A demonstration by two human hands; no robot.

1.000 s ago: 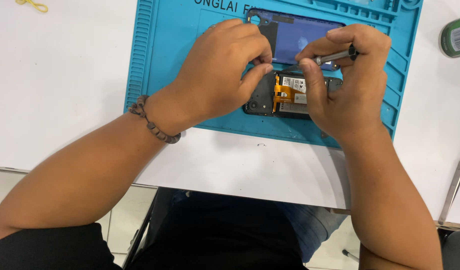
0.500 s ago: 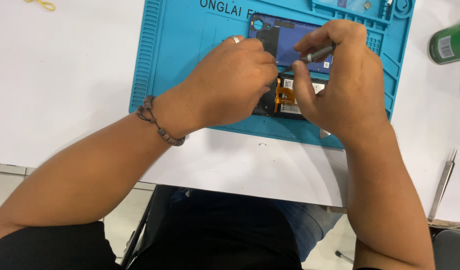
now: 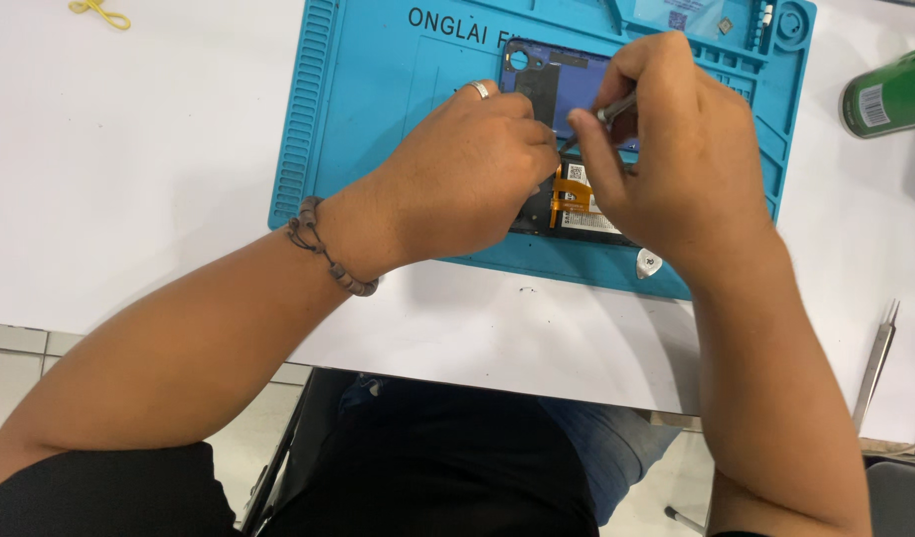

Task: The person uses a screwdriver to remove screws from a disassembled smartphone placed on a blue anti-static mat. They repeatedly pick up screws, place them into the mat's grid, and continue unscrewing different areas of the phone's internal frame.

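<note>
Your left hand [image 3: 467, 174] lies curled, fingers pressed down on the opened phone [image 3: 567, 139], holding it steady. Your right hand [image 3: 676, 149] pinches a slim metal tool [image 3: 614, 107] over the phone's blue back. The phone sits between both hands on the blue repair mat [image 3: 378, 109]; tweezers [image 3: 875, 363] lie well right.

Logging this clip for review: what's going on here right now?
A person works on an opened phone lying on a blue repair mat on a white table. The left hand steadies the phone, while the right hand holds a thin metal tool over it. Tweezers and a green can lie off to the right.
</note>
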